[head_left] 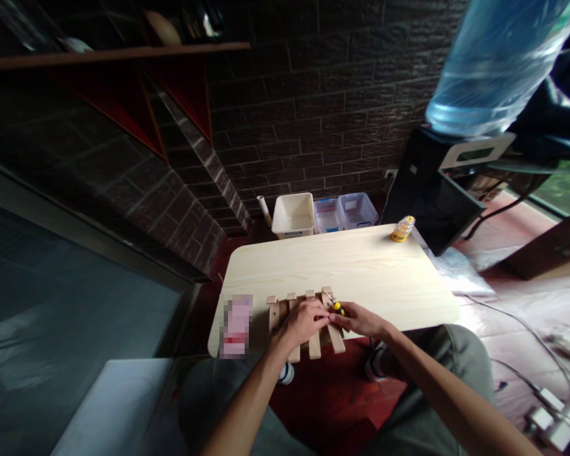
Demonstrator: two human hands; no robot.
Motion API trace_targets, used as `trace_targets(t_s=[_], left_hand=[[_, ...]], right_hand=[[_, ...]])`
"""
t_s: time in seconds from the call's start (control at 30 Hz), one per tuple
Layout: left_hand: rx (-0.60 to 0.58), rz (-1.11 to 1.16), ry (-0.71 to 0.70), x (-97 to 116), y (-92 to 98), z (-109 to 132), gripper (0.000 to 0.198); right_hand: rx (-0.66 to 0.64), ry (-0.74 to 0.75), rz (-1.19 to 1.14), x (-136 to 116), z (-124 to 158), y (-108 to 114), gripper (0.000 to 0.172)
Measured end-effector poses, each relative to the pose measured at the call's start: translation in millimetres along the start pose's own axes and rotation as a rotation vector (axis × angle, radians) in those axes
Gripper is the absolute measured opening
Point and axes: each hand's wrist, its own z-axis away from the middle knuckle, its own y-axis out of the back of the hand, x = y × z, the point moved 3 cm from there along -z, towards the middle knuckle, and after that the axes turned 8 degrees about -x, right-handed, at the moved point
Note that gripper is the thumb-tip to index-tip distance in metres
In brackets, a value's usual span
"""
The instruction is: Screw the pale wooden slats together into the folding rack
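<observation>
I am sitting at a pale wooden table (351, 266), where a slatted wooden piece (314, 345) is lying at the near edge, left of the middle, its near slat ends jutting out past the tabletop. My right hand (358, 318) is holding a yellow-and-black screwdriver (337, 307) over the right-hand slats, its shaft pointing far and left, while my left hand (305, 324) is resting across the middle slats, fingertips close to the right hand's, though I cannot tell whether they are gripping anything. A blurred-out pink item (236, 326) is lying near left, and a clear-and-yellow bottle (403, 229) is standing at the far right corner.
</observation>
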Motion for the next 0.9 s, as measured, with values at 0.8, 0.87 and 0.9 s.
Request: trace_targets(t_s=[0.8,0.87,0.9], left_hand=[[-0.012,-0.012,-0.029,-3,-3.6,-3,0.017],[-0.016,-0.012,-0.017,1,-1.3,-2,0.017],[-0.013,-0.011,-0.007,3,-0.1,-2,0.016]], right_hand=[[0.025,0.037,-0.011,7,0,1,0.049],[0.018,0.043,-0.013,3,0,2,0.049],[0.009,0.037,-0.008,1,0,2,0.050]])
